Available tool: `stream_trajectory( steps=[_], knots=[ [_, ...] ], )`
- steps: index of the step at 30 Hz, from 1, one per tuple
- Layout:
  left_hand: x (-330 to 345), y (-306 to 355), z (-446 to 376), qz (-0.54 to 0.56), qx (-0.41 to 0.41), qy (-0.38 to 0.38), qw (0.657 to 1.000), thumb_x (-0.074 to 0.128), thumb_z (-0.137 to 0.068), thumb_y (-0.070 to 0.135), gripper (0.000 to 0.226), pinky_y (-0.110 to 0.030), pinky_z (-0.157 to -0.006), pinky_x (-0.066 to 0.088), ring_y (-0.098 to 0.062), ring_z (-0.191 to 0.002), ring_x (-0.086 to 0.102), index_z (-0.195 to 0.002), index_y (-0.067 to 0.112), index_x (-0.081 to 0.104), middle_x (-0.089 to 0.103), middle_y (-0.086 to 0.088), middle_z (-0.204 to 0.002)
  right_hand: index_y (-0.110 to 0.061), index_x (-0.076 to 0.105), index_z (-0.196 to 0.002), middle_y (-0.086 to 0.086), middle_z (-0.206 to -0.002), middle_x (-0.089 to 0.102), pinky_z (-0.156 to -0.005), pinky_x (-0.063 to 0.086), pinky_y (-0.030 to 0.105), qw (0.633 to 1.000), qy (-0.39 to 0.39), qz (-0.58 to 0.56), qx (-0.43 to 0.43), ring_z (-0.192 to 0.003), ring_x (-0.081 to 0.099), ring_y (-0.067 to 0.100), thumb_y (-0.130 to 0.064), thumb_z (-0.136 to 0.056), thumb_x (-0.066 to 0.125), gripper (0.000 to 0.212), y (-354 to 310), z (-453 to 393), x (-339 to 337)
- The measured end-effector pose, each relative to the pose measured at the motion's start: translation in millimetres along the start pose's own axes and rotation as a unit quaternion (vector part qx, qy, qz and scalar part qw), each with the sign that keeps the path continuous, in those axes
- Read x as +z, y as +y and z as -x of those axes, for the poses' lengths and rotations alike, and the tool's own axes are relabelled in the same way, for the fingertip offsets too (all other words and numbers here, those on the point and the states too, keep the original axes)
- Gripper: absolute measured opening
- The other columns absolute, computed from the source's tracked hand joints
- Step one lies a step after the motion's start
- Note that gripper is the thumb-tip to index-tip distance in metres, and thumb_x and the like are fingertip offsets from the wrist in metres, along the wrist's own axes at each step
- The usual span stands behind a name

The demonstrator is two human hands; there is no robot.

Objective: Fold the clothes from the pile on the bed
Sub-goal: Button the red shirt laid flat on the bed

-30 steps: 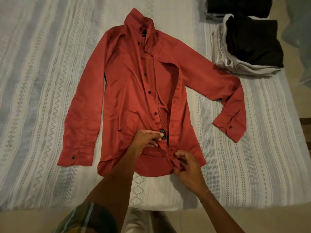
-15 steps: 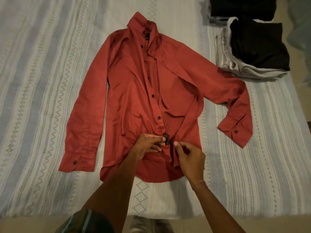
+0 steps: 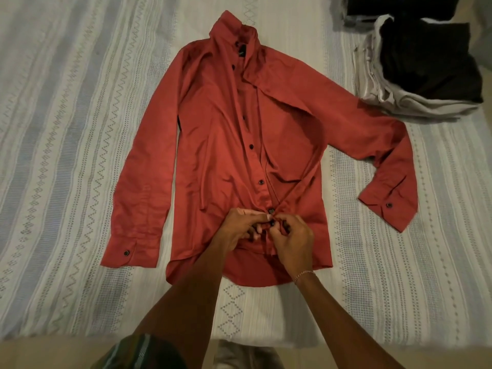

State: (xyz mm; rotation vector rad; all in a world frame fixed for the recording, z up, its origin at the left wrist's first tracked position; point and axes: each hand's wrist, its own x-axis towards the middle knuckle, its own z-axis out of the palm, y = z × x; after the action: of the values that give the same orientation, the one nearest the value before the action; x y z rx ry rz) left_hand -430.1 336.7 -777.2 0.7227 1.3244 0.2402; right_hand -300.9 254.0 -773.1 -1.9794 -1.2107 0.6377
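A red long-sleeved shirt (image 3: 218,145) with black buttons lies face up on the bed (image 3: 66,129), collar away from me and both sleeves spread out. Its front is open from the collar down to near the hem. My left hand (image 3: 241,229) pinches the button edge of the shirt front low down. My right hand (image 3: 294,242) pinches the other front edge right against it. The fingertips of both hands meet at a black button (image 3: 272,223), partly hiding it.
A stack of folded clothes (image 3: 415,75), pale grey below and black on top, sits at the bed's back right, with another dark folded item (image 3: 399,6) behind it. The bedspread has white and blue-grey patterned stripes. The bed's near edge runs just below the shirt hem.
My right hand moved up from the hem and brought the right front edge across to my left hand. The two front edges now meet at the low button.
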Motion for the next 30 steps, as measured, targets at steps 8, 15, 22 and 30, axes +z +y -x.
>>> stream_trajectory(
  steps=[8, 15, 22, 30],
  knots=[
    [4.5, -0.3, 3.0, -0.001, 0.009, 0.013, 1.0, 0.083, -0.081, 0.028, 0.018, -0.025, -0.059, 0.046, -0.015, -0.046, 0.055, -0.09, 0.013, 0.08, 0.065, -0.005, -0.059, -0.017, 0.077, -0.082, -0.009, -0.072, 0.07, -0.062, 0.044, 0.016, 0.99, -0.048, -0.067, 0.11, -0.067, 0.063, 0.004, -0.027, -0.088, 0.077, 0.012, 4.6, -16.9, -7.8],
    [6.6, 3.8, 6.5, 0.008, 0.002, 0.016, 1.0, 0.081, -0.082, 0.025, 0.016, -0.026, -0.061, 0.045, -0.014, -0.047, 0.056, -0.088, 0.011, 0.078, 0.069, -0.005, -0.064, -0.019, 0.077, -0.093, -0.008, -0.09, 0.076, -0.081, 0.052, 0.017, 0.961, -0.121, -0.165, 0.186, -0.088, 0.069, 0.002, -0.025, -0.097, 0.066, 0.013, 10.4, -18.0, -23.7],
    [4.8, 1.9, 5.7, 0.005, 0.004, 0.006, 1.0, 0.082, -0.081, 0.027, 0.017, -0.021, -0.055, 0.046, -0.014, -0.049, 0.057, -0.088, 0.011, 0.079, 0.07, -0.007, -0.068, -0.016, 0.076, -0.087, -0.007, -0.08, 0.075, -0.072, 0.054, 0.02, 0.971, -0.066, -0.144, 0.181, -0.077, 0.07, 0.005, -0.024, -0.093, 0.072, 0.011, 1.3, -17.2, -15.0],
    [4.5, -0.9, 4.2, 0.017, 0.008, 0.009, 1.0, 0.08, -0.084, 0.025, 0.021, -0.018, -0.05, 0.048, -0.013, -0.047, 0.057, -0.093, 0.006, 0.078, 0.072, -0.007, -0.071, -0.017, 0.081, -0.089, -0.007, -0.079, 0.077, -0.077, 0.058, 0.029, 0.961, -0.059, -0.187, 0.195, -0.08, 0.072, 0.009, -0.028, -0.094, 0.07, 0.016, 1.3, -10.0, -10.4]
  ],
)
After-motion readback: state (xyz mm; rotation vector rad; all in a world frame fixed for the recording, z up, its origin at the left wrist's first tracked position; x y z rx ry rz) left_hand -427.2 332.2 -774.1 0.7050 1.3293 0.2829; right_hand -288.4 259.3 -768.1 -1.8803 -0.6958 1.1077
